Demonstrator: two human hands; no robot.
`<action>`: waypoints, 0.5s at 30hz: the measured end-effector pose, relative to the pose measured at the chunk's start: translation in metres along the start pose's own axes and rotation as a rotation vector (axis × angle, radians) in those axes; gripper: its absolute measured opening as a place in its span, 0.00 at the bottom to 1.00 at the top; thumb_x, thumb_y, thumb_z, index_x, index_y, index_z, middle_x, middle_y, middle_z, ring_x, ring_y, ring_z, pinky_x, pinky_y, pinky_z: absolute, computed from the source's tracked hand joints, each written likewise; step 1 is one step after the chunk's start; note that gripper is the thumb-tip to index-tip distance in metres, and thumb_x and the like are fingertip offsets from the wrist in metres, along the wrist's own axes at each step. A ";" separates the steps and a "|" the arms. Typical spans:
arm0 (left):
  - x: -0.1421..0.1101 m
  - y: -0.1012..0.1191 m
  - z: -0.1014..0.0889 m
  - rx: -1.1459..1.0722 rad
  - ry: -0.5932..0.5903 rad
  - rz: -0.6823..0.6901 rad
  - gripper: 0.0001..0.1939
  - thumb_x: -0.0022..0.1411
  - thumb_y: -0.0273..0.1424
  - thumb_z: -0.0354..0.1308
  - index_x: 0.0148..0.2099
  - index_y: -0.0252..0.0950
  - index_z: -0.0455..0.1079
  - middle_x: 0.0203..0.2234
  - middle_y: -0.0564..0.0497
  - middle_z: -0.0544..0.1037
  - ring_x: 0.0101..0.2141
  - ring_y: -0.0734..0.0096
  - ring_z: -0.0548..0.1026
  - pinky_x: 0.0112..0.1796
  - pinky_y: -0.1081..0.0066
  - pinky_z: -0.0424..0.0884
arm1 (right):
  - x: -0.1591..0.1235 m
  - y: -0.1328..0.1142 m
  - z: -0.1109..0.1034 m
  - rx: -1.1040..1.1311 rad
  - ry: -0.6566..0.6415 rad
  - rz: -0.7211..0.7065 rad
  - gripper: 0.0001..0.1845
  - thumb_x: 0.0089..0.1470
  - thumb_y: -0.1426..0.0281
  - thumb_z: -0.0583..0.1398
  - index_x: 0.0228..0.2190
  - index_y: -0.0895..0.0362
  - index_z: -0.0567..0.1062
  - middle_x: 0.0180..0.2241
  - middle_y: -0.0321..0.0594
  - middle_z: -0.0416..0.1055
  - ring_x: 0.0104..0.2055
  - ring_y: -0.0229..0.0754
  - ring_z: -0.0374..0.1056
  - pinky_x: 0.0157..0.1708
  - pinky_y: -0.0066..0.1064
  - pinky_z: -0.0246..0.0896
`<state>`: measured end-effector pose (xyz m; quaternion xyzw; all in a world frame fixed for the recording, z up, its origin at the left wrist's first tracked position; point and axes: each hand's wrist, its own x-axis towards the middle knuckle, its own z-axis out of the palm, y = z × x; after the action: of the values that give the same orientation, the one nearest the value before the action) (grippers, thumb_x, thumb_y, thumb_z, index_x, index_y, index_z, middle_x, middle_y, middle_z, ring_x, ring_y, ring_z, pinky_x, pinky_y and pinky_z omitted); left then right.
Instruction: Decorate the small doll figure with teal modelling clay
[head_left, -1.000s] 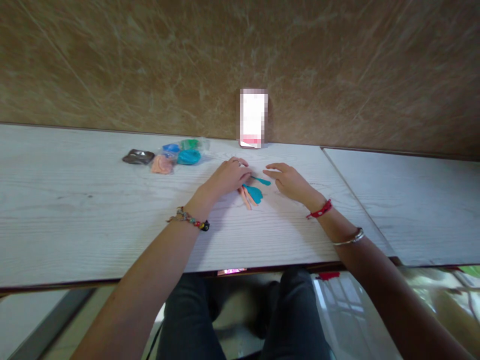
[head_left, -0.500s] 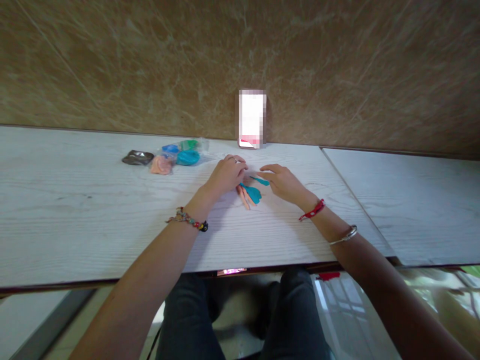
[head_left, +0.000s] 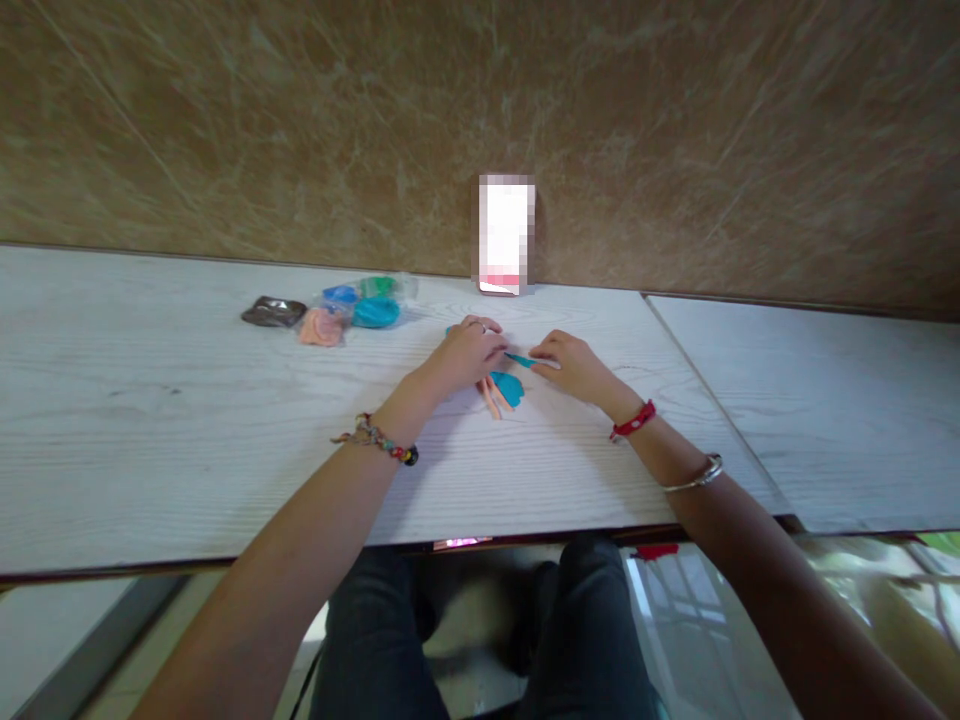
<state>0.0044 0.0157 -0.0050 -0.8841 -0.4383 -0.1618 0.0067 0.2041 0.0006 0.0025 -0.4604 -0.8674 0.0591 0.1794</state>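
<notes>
A thin, pointed piece of teal modelling clay (head_left: 519, 359) stretches between my two hands. My right hand (head_left: 571, 364) pinches its wider end. At the narrow tip the bent fingers of my left hand (head_left: 474, 350) are closed; their exact hold is partly hidden. Just below lies a flat teal clay shape (head_left: 508, 389), flared like a skirt, on the table. Thin peach clay strips (head_left: 490, 398) stick out beside it like legs. My left hand covers the upper part of this figure, and a bit of teal shows behind that hand.
Clear packets of clay lie at the back left: brown (head_left: 274, 312), peach (head_left: 322, 327), teal (head_left: 376, 312), blue (head_left: 340, 294) and green (head_left: 377, 286). A phone (head_left: 505, 235) leans on the marbled wall. A seam crosses the white wooden table (head_left: 187, 430) at right.
My left hand has shifted right, to the tip of the teal piece. The right-hand fingers, spread earlier, have closed on its other end. The skirt-like shape lies about where it was.
</notes>
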 end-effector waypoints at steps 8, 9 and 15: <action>0.005 0.004 0.000 -0.077 -0.002 -0.042 0.06 0.57 0.26 0.54 0.36 0.35 0.71 0.42 0.46 0.73 0.47 0.62 0.66 0.49 0.63 0.64 | 0.007 -0.001 0.006 0.302 -0.009 0.175 0.12 0.44 0.79 0.60 0.35 0.61 0.74 0.28 0.37 0.72 0.27 0.34 0.64 0.29 0.26 0.59; 0.005 0.005 -0.001 -0.070 -0.004 -0.044 0.06 0.57 0.25 0.53 0.36 0.35 0.71 0.42 0.46 0.73 0.47 0.62 0.66 0.49 0.63 0.64 | 0.007 -0.001 0.006 0.295 -0.008 0.195 0.13 0.44 0.80 0.59 0.36 0.61 0.74 0.27 0.37 0.71 0.26 0.33 0.63 0.29 0.26 0.59; 0.003 0.006 -0.003 -0.068 0.022 -0.033 0.06 0.60 0.25 0.50 0.38 0.34 0.68 0.39 0.46 0.73 0.45 0.64 0.67 0.47 0.64 0.65 | 0.012 0.003 0.008 0.125 0.010 0.138 0.07 0.47 0.78 0.58 0.26 0.60 0.77 0.27 0.39 0.70 0.30 0.36 0.63 0.33 0.28 0.58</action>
<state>0.0096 0.0140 -0.0005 -0.8746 -0.4471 -0.1864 -0.0211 0.1971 0.0122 -0.0031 -0.5073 -0.8273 0.1229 0.2077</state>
